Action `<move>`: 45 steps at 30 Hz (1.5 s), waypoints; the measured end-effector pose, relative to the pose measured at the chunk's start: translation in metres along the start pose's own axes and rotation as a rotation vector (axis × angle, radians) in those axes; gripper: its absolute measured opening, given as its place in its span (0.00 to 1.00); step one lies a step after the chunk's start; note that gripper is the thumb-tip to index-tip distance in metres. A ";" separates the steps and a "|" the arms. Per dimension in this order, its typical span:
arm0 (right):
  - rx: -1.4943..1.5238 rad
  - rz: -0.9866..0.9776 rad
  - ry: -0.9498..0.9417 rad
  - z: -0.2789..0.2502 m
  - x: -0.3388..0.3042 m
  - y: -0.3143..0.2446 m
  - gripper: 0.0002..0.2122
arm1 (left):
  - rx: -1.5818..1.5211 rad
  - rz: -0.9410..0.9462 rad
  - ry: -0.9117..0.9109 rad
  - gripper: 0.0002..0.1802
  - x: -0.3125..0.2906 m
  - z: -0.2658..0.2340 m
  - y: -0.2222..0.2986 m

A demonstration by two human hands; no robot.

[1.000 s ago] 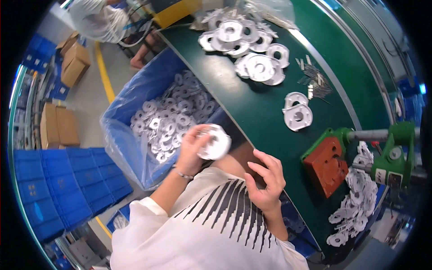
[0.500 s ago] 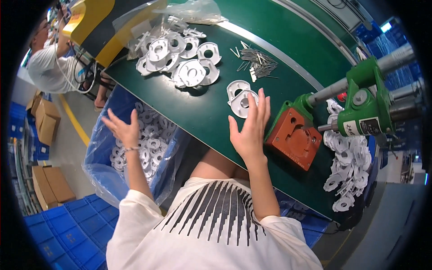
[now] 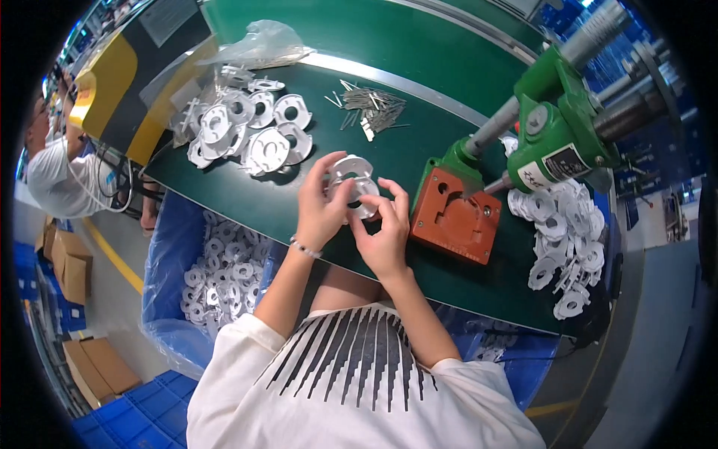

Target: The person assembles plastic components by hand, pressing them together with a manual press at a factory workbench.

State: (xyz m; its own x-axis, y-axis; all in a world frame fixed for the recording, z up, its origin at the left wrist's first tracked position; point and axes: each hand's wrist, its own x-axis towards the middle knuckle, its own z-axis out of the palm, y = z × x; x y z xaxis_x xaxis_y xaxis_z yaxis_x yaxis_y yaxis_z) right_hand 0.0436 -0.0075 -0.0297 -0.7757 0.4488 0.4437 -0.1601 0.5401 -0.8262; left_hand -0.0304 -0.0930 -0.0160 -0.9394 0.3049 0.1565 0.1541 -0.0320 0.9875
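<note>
Nearest, at the front edge of the dark green bench (image 3: 247, 196), the left hand (image 3: 320, 212) and right hand (image 3: 383, 233) are close together, both clamped on a small stack of flat round white plastic discs with centre holes (image 3: 353, 183), held just above the benchtop. Just right stands an orange metal fixture block (image 3: 455, 218) under a green press (image 3: 565, 127) bearing a white rectangular label. Farther back lie a heap of matching white discs (image 3: 250, 127), thin metal pins (image 3: 372, 105) and a crumpled clear plastic bag (image 3: 258, 46); below the bench's left edge, a blue-lined bin (image 3: 168, 247) holds more.

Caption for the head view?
Both hands, left hand and right hand, hold white ring-shaped parts above the green table.
</note>
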 end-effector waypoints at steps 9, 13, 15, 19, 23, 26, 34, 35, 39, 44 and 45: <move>0.506 -0.026 0.078 -0.066 -0.008 -0.048 0.11 | -0.680 -0.180 -0.194 0.14 -0.025 -0.009 0.052; 0.543 0.204 0.067 -0.108 -0.007 -0.038 0.15 | -0.626 -0.174 -0.196 0.15 -0.022 0.005 0.049; 0.456 0.274 0.073 -0.125 -0.003 -0.028 0.13 | -0.634 -0.194 -0.224 0.15 -0.021 0.011 0.044; 0.040 0.149 0.130 -0.144 0.009 0.001 0.07 | -0.613 -0.229 -0.209 0.15 -0.015 0.018 0.023; -0.317 -0.025 0.156 -0.147 0.029 0.018 0.05 | -0.582 -0.273 -0.160 0.15 -0.015 0.021 0.011; -0.386 -0.026 0.188 -0.141 0.034 0.013 0.05 | -0.554 -0.327 -0.143 0.15 -0.017 0.021 -0.001; -0.675 -0.109 0.155 -0.124 0.016 0.001 0.16 | -0.539 -0.370 -0.119 0.15 -0.025 0.019 -0.011; -0.626 -0.050 0.061 -0.126 0.012 0.005 0.23 | -0.553 -0.369 -0.126 0.15 -0.024 0.018 -0.013; -0.835 -0.025 -0.072 -0.132 0.019 -0.002 0.27 | -0.600 -0.342 -0.095 0.15 -0.024 0.020 -0.014; -0.933 -0.053 -0.171 -0.140 0.029 -0.004 0.22 | -0.612 -0.329 -0.110 0.14 -0.024 0.019 -0.013; -0.835 -0.082 -0.132 -0.142 0.024 0.007 0.21 | -0.596 -0.330 -0.106 0.14 -0.024 0.019 -0.012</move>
State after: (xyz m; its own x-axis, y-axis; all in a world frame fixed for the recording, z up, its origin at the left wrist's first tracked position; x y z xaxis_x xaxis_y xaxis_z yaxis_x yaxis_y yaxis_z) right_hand 0.1106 0.1085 0.0245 -0.8545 0.3265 0.4040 0.2442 0.9389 -0.2424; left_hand -0.0036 -0.0819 -0.0324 -0.8687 0.4790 -0.1262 -0.3577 -0.4304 0.8288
